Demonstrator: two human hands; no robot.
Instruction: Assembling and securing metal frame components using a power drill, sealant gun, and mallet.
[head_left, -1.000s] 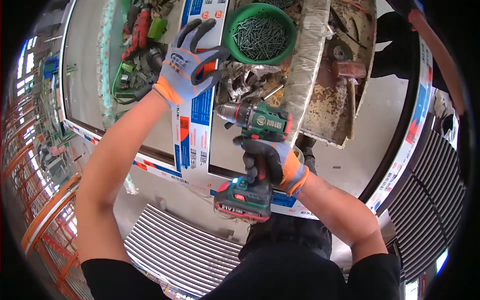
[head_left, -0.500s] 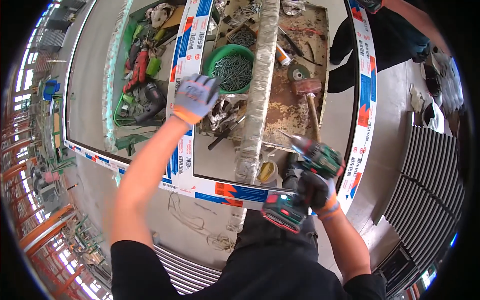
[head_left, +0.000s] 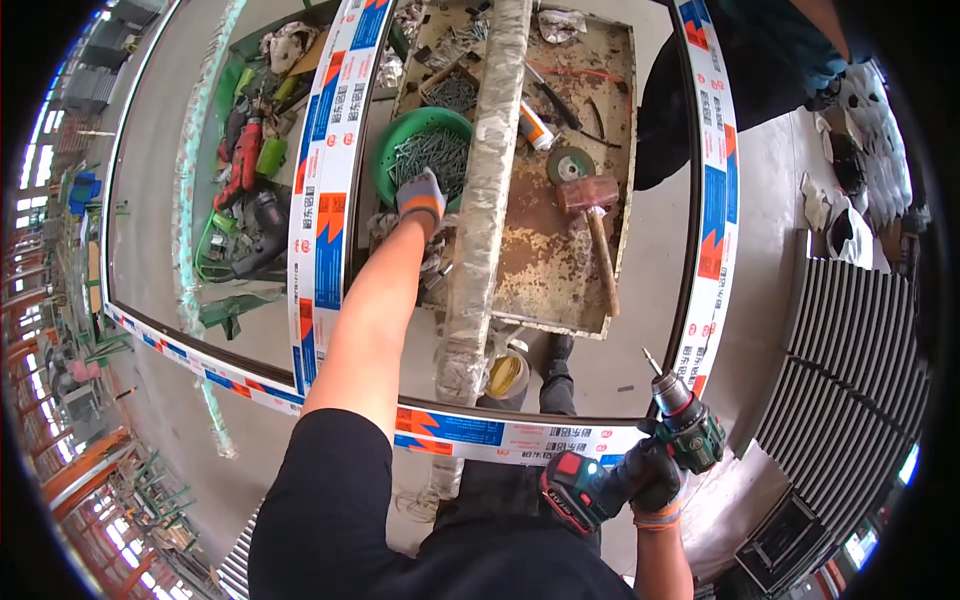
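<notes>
My left hand (head_left: 421,197), in a grey and orange glove, reaches far out into a green bowl (head_left: 392,141) full of grey screws (head_left: 437,155); its fingers dip among the screws, and whether they hold any is hidden. My right hand (head_left: 655,478) grips a green and black cordless drill (head_left: 634,455) with a red battery, held low at the right with its bit pointing up. A large window frame (head_left: 320,220) wrapped in white, blue and orange film lies flat under both arms.
A rusty tray (head_left: 545,270) holds a hammer (head_left: 592,225), a grinding disc (head_left: 570,163) and a tube. A wrapped beam (head_left: 485,190) crosses it. Power tools (head_left: 245,190) lie at the left. Another person's dark clothing (head_left: 760,70) is at the top right. Ribbed grey panels (head_left: 850,370) stack at the right.
My left hand moved from the frame's bar up into the green bowl of screws. My right hand carried the drill down and to the right, away from the frame.
</notes>
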